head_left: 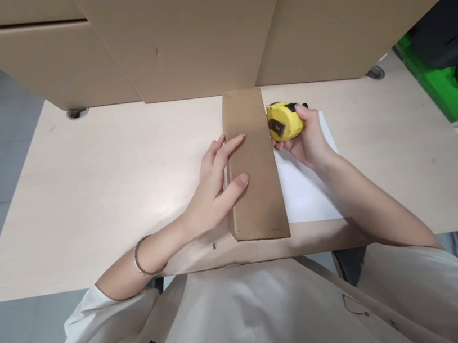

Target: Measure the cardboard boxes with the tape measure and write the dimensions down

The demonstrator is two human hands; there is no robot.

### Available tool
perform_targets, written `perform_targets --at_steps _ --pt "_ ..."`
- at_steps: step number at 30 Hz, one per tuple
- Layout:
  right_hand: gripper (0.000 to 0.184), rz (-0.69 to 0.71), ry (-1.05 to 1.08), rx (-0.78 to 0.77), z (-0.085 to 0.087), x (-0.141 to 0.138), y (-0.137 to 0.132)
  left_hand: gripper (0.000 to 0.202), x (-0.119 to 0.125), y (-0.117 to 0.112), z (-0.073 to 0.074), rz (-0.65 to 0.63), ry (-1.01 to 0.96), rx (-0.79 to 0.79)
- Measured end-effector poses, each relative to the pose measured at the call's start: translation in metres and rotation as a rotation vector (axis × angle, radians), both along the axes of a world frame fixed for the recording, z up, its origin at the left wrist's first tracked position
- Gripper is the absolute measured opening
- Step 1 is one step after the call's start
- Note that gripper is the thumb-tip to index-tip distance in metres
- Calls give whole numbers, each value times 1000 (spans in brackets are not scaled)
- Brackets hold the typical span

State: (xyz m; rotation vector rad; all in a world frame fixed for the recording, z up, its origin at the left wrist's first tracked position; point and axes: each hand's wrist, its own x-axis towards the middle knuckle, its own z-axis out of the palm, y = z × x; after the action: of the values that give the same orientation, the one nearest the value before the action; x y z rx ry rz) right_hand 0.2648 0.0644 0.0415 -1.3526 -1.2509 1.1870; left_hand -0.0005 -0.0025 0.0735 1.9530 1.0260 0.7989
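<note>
A long, narrow cardboard box [257, 190] lies in the middle of the table, its length running away from me. My left hand [222, 179] rests on its left side, fingers spread, with the thumb and a finger over the top face. In my right hand [309, 137] is a yellow and black tape measure [284, 120], held against or close beside the box's right edge near its far end. I cannot make out any blade drawn from it. White paper [306, 192] lies under my right forearm, beside the box and partly covered.
Large cardboard boxes [188, 35] stand like a wall along the back of the pale wooden table [126, 169]. Round cable holes [77, 113] sit at the table's back corners. At the right is a green surface [434, 86] with a dark object and a cable.
</note>
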Motion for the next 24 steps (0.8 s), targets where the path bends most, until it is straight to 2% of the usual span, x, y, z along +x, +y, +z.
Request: perform_targets --at_steps 4,6,8,11,14,19,22,24 --pt "82 141 4 9 42 10 0 44 -1 12 12 124 44 116" --pt "80 209 6 13 59 11 0 29 1 27 24 222 -4 170" --pt "71 289 -20 7 72 10 2 20 6 45 36 260 -44 204" --pt "49 368 -82 -5 92 5 3 22 21 70 49 197 -20 228" --pt "37 396 -187 35 113 -1 2 23 38 84 57 105 14 240" --pt "26 447 -364 81 142 -5 3 29 50 84 70 72 16 189" --pt "25 514 -458 70 149 1 11 32 45 84 79 6 -29 80" --pt "26 496 -501 59 149 7 17 32 40 88 82 -39 -80 -3"
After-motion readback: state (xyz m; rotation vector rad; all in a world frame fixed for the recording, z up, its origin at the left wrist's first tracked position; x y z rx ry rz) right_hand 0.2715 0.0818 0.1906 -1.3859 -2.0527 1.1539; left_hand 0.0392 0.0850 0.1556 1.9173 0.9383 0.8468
